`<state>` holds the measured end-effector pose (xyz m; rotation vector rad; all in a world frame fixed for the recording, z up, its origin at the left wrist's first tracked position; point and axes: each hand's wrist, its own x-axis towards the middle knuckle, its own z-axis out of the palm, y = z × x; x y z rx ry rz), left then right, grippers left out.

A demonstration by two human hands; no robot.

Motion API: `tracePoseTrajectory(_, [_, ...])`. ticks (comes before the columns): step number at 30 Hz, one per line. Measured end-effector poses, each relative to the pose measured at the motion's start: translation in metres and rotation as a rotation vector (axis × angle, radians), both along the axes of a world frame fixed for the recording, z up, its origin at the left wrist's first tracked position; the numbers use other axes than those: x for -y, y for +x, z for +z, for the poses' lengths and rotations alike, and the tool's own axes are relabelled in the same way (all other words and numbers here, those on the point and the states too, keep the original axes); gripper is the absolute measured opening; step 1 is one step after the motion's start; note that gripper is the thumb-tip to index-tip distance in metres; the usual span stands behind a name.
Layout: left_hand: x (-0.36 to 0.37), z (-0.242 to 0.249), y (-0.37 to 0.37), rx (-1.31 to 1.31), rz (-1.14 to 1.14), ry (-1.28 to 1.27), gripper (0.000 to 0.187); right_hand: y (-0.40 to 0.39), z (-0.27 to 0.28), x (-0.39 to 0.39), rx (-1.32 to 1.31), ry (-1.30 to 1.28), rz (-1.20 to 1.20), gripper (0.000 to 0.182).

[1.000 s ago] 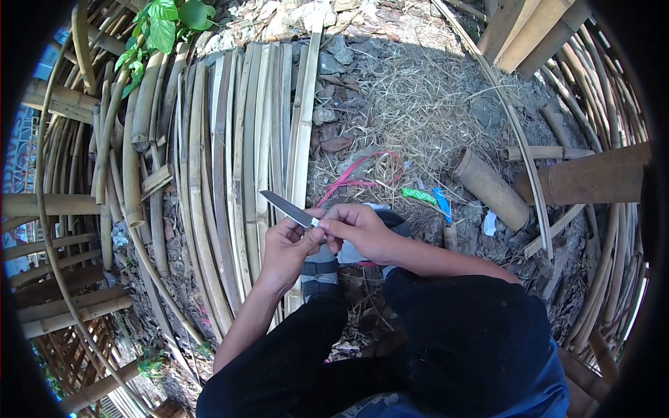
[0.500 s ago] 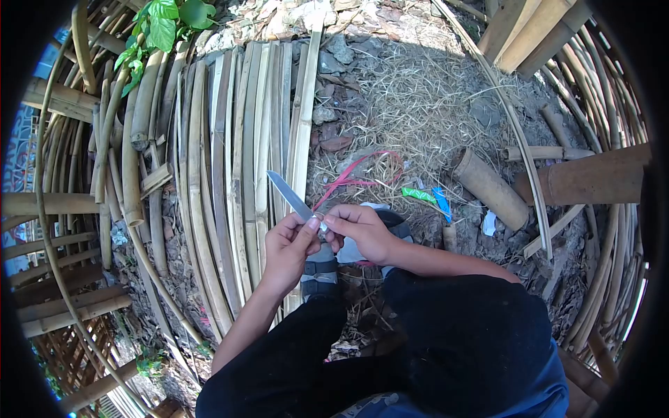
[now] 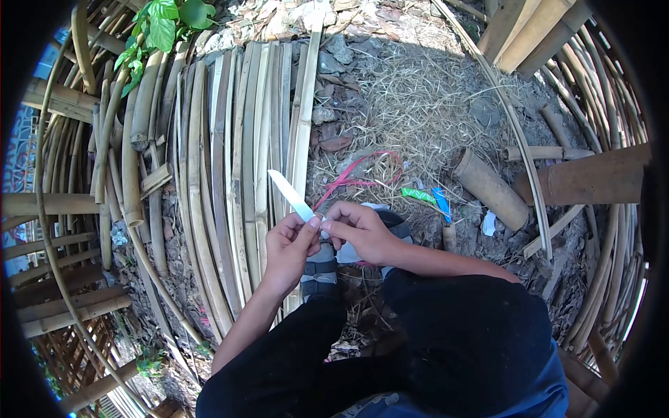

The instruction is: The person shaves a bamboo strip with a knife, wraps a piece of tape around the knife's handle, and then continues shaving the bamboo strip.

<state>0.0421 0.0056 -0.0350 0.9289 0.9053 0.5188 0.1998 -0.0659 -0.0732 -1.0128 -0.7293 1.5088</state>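
A knife [image 3: 290, 195] points up and to the left, its blade shining white in the light. Its handle end is hidden between my two hands. My left hand [image 3: 287, 251] is closed around the knife's base, thumb pressed against it. Touching it from the right, my right hand [image 3: 359, 232] is closed too, thumb and fingertips pinched together at the knife's base; what it pinches is too small to make out. Beyond the hands a pink strip [image 3: 343, 180] lies looped on the ground, one end running behind the fingers.
Long split bamboo strips [image 3: 230, 139] lie side by side to the left. On the right are a cut bamboo tube [image 3: 491, 189], a green wrapper [image 3: 417, 195] and a blue wrapper [image 3: 441, 200]. Dry shavings [image 3: 421, 104] cover the ground ahead. Bamboo fencing stands on both sides.
The knife blade has tilted slightly and turned from grey to bright white. My right hand's fingers have shifted a little; both hands stay together in the same place.
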Motion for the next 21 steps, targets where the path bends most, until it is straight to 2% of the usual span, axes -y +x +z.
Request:
tracePoseTrajectory(1, [0.000,0.000,0.000,0.028,-0.009,-0.013,0.011,0.000,-0.001,0.000,0.000,0.000,0.000,0.016])
tracePoseTrajectory(3, [0.002,0.001,0.002,0.026,-0.008,0.006,0.011,0.002,-0.003,-0.001,-0.260,-0.139,0.026,0.015])
tracePoseTrajectory(7, [0.003,0.004,0.002,0.060,0.004,0.005,0.012,0.002,-0.008,-0.001,-0.298,-0.161,0.032,0.014])
tracePoseTrajectory(10, [0.001,0.010,0.002,0.111,-0.003,-0.014,0.012,0.001,-0.022,0.000,-0.183,-0.189,-0.023,0.015])
tracePoseTrajectory(12, [0.001,0.008,0.002,0.111,0.006,-0.027,0.012,-0.003,-0.021,0.002,0.351,-0.052,-0.081,0.017])
tracePoseTrajectory(16, [0.000,0.004,0.001,0.124,0.060,-0.075,0.012,0.001,0.001,0.001,0.318,0.042,-0.173,0.020])
tracePoseTrajectory(18, [-0.001,0.003,0.002,0.118,0.094,-0.090,0.012,0.003,0.014,0.001,0.683,0.443,-0.342,0.020])
tracePoseTrajectory(19, [0.000,0.003,0.003,0.111,0.127,-0.107,0.012,0.004,0.015,-0.001,0.684,0.442,-0.342,0.020])
tracePoseTrajectory(21, [0.000,-0.001,0.002,0.110,0.116,-0.069,0.012,0.006,0.016,-0.005,0.943,0.622,-0.363,0.016])
